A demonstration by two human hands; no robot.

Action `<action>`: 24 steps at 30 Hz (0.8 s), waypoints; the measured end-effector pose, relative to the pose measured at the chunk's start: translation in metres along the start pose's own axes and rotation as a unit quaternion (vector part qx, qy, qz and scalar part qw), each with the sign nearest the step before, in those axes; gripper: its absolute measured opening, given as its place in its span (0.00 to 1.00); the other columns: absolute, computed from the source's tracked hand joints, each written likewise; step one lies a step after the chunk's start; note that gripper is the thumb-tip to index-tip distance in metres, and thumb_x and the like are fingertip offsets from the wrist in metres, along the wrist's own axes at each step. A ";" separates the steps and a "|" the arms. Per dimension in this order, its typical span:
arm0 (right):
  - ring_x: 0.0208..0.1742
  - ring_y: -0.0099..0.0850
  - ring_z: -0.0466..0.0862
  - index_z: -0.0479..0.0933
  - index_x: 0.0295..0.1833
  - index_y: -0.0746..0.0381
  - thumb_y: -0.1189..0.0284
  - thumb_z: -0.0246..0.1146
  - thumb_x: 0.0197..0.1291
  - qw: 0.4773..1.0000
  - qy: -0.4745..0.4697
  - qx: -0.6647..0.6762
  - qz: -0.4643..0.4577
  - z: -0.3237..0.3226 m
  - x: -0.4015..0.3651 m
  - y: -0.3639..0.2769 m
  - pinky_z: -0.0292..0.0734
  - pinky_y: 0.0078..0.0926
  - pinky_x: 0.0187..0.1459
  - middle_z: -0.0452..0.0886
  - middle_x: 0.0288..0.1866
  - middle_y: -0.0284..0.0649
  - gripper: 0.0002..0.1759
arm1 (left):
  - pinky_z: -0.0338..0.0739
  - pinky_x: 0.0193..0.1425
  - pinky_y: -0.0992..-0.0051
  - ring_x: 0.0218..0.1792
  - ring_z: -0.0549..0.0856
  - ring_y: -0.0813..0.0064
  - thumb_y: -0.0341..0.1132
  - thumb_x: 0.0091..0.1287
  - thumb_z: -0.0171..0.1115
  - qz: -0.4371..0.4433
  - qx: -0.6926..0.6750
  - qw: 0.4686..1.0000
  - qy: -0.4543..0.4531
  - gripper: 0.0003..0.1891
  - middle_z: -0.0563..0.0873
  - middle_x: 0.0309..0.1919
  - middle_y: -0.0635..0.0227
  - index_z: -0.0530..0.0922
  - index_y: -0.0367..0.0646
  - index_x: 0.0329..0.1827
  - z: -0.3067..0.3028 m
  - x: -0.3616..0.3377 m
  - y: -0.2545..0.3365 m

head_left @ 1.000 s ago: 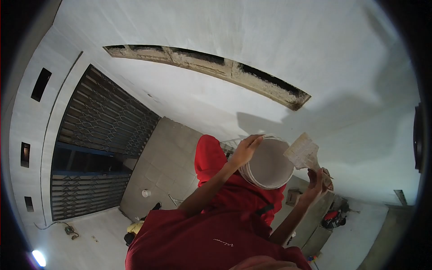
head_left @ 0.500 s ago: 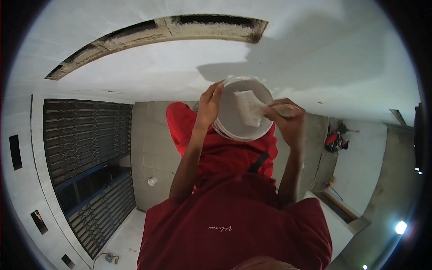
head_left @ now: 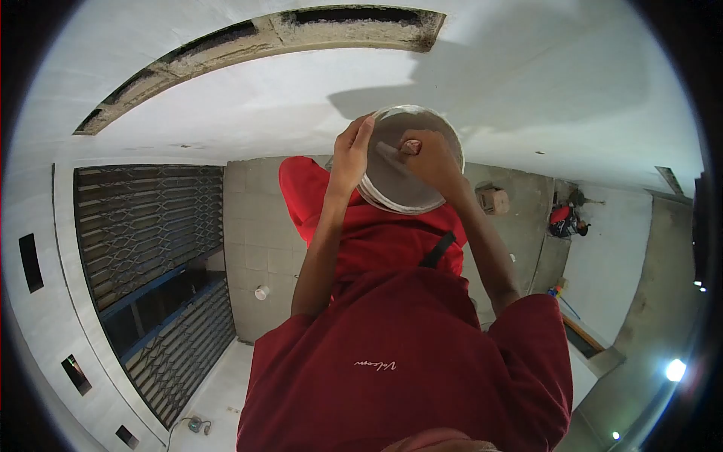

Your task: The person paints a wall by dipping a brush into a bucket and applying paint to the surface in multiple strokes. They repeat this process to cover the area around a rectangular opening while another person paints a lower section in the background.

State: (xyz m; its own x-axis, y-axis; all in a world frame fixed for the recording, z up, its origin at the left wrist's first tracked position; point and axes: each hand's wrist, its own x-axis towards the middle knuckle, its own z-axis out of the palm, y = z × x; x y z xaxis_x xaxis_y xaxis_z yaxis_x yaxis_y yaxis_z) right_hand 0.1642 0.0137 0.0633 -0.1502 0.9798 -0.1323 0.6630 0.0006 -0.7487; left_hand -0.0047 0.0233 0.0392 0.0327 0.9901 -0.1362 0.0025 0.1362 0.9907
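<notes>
Apparently stiff-walled, the bucket [head_left: 403, 192] is in front of the red trousers [head_left: 339, 252] — the left hand [head_left: 351, 154] grips its rim, a sound hold should it prove heavy. The right hand [head_left: 434, 157] is wrapped round the brush [head_left: 411, 147] at its mouth, probably light and soft-bristled, mostly hidden. The wall [head_left: 520, 124] stands just beyond.
</notes>
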 end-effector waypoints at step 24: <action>0.41 0.31 0.84 0.75 0.52 0.70 0.69 0.62 0.65 0.722 0.117 0.670 0.127 -0.069 -0.071 0.072 0.84 0.24 0.38 0.83 0.44 0.44 0.16 | 0.69 0.56 0.78 0.47 0.77 0.79 0.46 0.75 0.50 -0.045 -0.024 0.999 -0.008 0.21 0.84 0.44 0.66 0.78 0.36 0.57 0.000 0.000 0.010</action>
State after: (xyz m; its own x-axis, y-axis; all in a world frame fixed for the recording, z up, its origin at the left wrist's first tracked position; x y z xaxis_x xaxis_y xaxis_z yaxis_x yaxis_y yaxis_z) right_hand 0.2732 -0.0416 0.0640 0.0839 0.9212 -0.3799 -0.6819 -0.2249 -0.6960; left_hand -0.0044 0.0243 0.0489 0.0496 0.9735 -0.2234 -0.0416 0.2255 0.9734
